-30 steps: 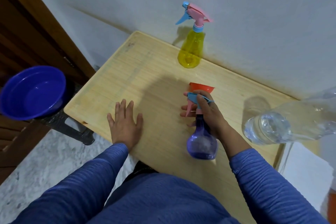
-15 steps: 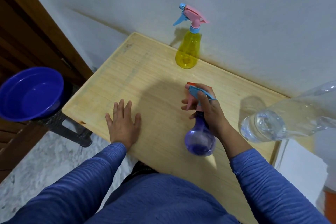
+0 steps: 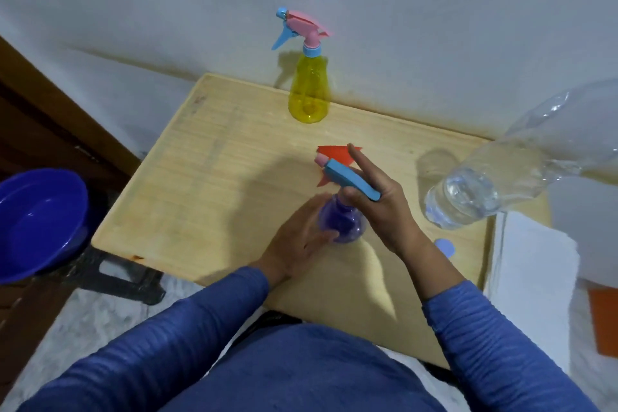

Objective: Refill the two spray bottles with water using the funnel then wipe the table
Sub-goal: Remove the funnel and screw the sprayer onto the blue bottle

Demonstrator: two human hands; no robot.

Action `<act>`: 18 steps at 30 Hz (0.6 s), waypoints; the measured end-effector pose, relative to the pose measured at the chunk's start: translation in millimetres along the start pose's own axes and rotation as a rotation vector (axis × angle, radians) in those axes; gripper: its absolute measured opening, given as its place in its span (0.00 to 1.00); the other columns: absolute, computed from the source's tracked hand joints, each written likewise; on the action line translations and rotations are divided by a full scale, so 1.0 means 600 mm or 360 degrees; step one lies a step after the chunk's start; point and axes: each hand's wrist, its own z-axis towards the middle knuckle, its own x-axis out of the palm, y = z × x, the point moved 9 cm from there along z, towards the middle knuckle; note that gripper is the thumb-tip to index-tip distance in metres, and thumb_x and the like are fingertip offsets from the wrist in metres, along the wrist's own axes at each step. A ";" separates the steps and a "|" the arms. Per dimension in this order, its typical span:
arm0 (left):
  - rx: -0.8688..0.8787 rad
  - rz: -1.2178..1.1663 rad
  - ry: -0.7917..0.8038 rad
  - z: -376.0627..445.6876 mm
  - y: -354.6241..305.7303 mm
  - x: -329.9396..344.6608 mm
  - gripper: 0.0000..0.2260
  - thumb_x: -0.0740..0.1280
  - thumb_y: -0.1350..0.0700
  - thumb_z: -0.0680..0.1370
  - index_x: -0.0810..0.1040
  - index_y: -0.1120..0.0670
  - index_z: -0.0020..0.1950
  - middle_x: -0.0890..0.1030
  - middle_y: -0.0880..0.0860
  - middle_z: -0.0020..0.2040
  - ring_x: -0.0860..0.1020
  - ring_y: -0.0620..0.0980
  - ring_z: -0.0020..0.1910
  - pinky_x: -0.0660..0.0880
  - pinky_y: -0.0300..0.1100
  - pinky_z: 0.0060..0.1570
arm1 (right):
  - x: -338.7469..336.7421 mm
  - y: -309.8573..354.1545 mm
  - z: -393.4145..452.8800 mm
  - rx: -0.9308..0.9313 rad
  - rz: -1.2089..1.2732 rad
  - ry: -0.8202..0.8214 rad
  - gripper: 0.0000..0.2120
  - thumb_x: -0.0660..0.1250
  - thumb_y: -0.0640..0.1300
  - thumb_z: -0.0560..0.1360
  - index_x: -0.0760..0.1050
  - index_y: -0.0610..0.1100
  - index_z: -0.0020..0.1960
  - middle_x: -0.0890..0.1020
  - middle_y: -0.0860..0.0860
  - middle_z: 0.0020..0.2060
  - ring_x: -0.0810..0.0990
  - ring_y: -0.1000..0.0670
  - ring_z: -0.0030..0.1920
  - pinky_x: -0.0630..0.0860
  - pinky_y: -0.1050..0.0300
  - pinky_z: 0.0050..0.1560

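A purple spray bottle [image 3: 344,222] with a blue and pink trigger head stands near the middle of the wooden table [image 3: 207,177]. My right hand [image 3: 378,207] grips its neck and head from the right, index finger stretched forward. My left hand [image 3: 297,241] cups the bottle's round body from the left. Behind the bottle, partly hidden by it, sits the orange-red funnel [image 3: 334,154]. A yellow spray bottle [image 3: 309,94] with a pink and blue head stands at the table's back edge against the wall. A large clear water bottle [image 3: 501,177] lies tilted at the right.
A blue plastic basin [image 3: 36,221] rests on a dark stool left of the table. A folded white cloth [image 3: 531,264] lies at the table's right edge, a small blue cap [image 3: 445,247] beside it. The white wall [image 3: 401,27] runs close behind.
My left hand has left the tabletop and moved right onto the purple bottle's body. My right hand has shifted its grip on the bottle's head.
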 end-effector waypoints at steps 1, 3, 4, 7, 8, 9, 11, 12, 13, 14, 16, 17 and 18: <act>0.0014 -0.0012 0.0006 0.002 -0.002 0.004 0.24 0.62 0.48 0.77 0.62 0.50 0.72 0.68 0.46 0.68 0.69 0.40 0.66 0.66 0.34 0.64 | -0.002 -0.002 -0.008 -0.0016 -0.0023 -0.0043 0.29 0.67 0.36 0.74 0.61 0.59 0.67 0.77 0.60 0.57 0.75 0.68 0.55 0.71 0.72 0.55; 0.0026 -0.0007 -0.0028 0.005 -0.001 0.001 0.23 0.62 0.48 0.77 0.63 0.49 0.71 0.69 0.46 0.68 0.70 0.41 0.66 0.67 0.34 0.64 | -0.006 -0.016 -0.024 -0.0005 -0.0080 -0.0164 0.33 0.68 0.34 0.73 0.58 0.55 0.69 0.75 0.62 0.58 0.73 0.70 0.58 0.69 0.73 0.57; 0.0047 0.0001 -0.0036 0.006 -0.002 -0.001 0.23 0.63 0.48 0.77 0.64 0.49 0.71 0.70 0.46 0.68 0.70 0.41 0.65 0.67 0.33 0.63 | -0.007 -0.028 -0.034 0.0029 -0.0103 -0.0243 0.33 0.68 0.34 0.73 0.58 0.55 0.69 0.73 0.63 0.60 0.72 0.69 0.60 0.69 0.72 0.59; -0.0012 -0.0035 -0.0001 0.010 0.001 -0.001 0.23 0.66 0.49 0.76 0.65 0.50 0.70 0.71 0.47 0.67 0.71 0.40 0.64 0.66 0.30 0.62 | -0.015 -0.077 -0.075 0.0193 -0.0201 -0.0582 0.27 0.69 0.39 0.74 0.65 0.55 0.69 0.71 0.64 0.64 0.70 0.62 0.66 0.68 0.64 0.67; -0.0055 -0.0044 0.0016 0.010 0.002 -0.002 0.24 0.67 0.51 0.76 0.66 0.52 0.71 0.71 0.47 0.68 0.70 0.41 0.65 0.65 0.29 0.62 | -0.016 -0.093 -0.090 0.0239 -0.0255 -0.0690 0.25 0.69 0.40 0.74 0.69 0.52 0.68 0.72 0.60 0.65 0.70 0.62 0.66 0.67 0.62 0.68; -0.0072 -0.0044 0.0024 0.011 0.004 -0.002 0.25 0.68 0.53 0.76 0.66 0.53 0.71 0.71 0.48 0.69 0.69 0.42 0.66 0.64 0.28 0.62 | -0.014 -0.102 -0.104 0.0252 -0.0320 -0.0759 0.23 0.69 0.41 0.74 0.71 0.49 0.67 0.74 0.55 0.66 0.70 0.61 0.65 0.66 0.64 0.69; -0.0093 -0.0009 0.0056 0.011 0.008 -0.001 0.26 0.68 0.52 0.76 0.65 0.52 0.72 0.69 0.46 0.68 0.68 0.41 0.65 0.63 0.26 0.60 | -0.001 -0.106 -0.119 0.0214 -0.0475 -0.0790 0.23 0.68 0.45 0.73 0.72 0.45 0.67 0.74 0.50 0.65 0.68 0.61 0.65 0.62 0.72 0.67; -0.0114 -0.0010 0.0077 0.011 0.012 -0.001 0.26 0.68 0.51 0.76 0.65 0.51 0.72 0.69 0.43 0.67 0.68 0.39 0.64 0.63 0.25 0.58 | 0.006 -0.106 -0.120 0.0196 -0.0542 -0.0789 0.23 0.67 0.46 0.72 0.72 0.45 0.66 0.74 0.49 0.65 0.68 0.61 0.66 0.60 0.74 0.67; -0.0138 -0.0036 0.0091 0.011 0.016 -0.001 0.25 0.68 0.50 0.76 0.66 0.49 0.71 0.69 0.41 0.65 0.69 0.38 0.62 0.64 0.22 0.56 | 0.011 -0.104 -0.120 0.0196 -0.0572 -0.0806 0.23 0.68 0.45 0.72 0.72 0.45 0.66 0.74 0.49 0.65 0.68 0.61 0.66 0.59 0.75 0.66; -0.0163 -0.0066 0.0096 0.013 0.019 -0.002 0.24 0.68 0.50 0.76 0.67 0.47 0.70 0.71 0.40 0.64 0.71 0.39 0.60 0.65 0.22 0.54 | 0.012 -0.104 -0.119 0.0208 -0.0561 -0.0842 0.23 0.69 0.42 0.72 0.72 0.45 0.66 0.74 0.50 0.65 0.68 0.61 0.65 0.59 0.76 0.65; -0.0196 -0.0105 0.0088 0.015 0.022 -0.006 0.22 0.70 0.51 0.75 0.69 0.45 0.68 0.75 0.41 0.62 0.75 0.41 0.58 0.70 0.28 0.55 | 0.011 -0.102 -0.117 0.0251 -0.0498 -0.0931 0.23 0.71 0.36 0.71 0.73 0.45 0.65 0.74 0.53 0.63 0.70 0.60 0.64 0.60 0.78 0.64; -0.0195 -0.0134 0.0073 0.016 0.020 -0.009 0.22 0.70 0.52 0.74 0.70 0.44 0.67 0.76 0.42 0.62 0.76 0.43 0.57 0.72 0.32 0.56 | 0.011 -0.099 -0.116 0.0277 -0.0462 -0.0964 0.24 0.71 0.34 0.70 0.73 0.44 0.65 0.73 0.55 0.62 0.70 0.58 0.64 0.60 0.79 0.63; -0.0200 -0.0181 0.0053 0.017 0.017 -0.013 0.22 0.70 0.53 0.74 0.71 0.44 0.67 0.76 0.43 0.63 0.77 0.44 0.58 0.73 0.35 0.56 | 0.012 -0.095 -0.116 0.0289 -0.0417 -0.0986 0.24 0.71 0.33 0.70 0.74 0.43 0.64 0.73 0.55 0.62 0.71 0.56 0.64 0.61 0.78 0.63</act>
